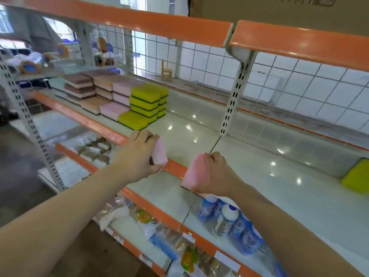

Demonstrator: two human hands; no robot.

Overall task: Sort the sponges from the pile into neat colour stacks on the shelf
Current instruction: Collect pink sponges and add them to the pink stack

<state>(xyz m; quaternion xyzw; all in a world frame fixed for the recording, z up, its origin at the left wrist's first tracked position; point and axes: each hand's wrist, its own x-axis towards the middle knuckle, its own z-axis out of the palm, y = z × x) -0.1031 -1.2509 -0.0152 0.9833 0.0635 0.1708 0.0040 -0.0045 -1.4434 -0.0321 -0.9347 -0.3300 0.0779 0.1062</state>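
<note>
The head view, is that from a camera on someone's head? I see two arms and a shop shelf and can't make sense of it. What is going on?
Yes. There is no machine here: a person wears one wide-angle camera on the head, which looks forward and down, so the two bare arms are that person's own.

The left hand has its grip on a pink sponge, and the right hand grips another pink sponge. Both are held over the front edge of the shelf.

Farther left on that shelf, sponges already stand sorted by colour: yellow stacks, pink stacks, then peach and brown ones beyond. One loose yellow sponge lies at the far right. The shelves below carry bottles and packaged goods.
</note>
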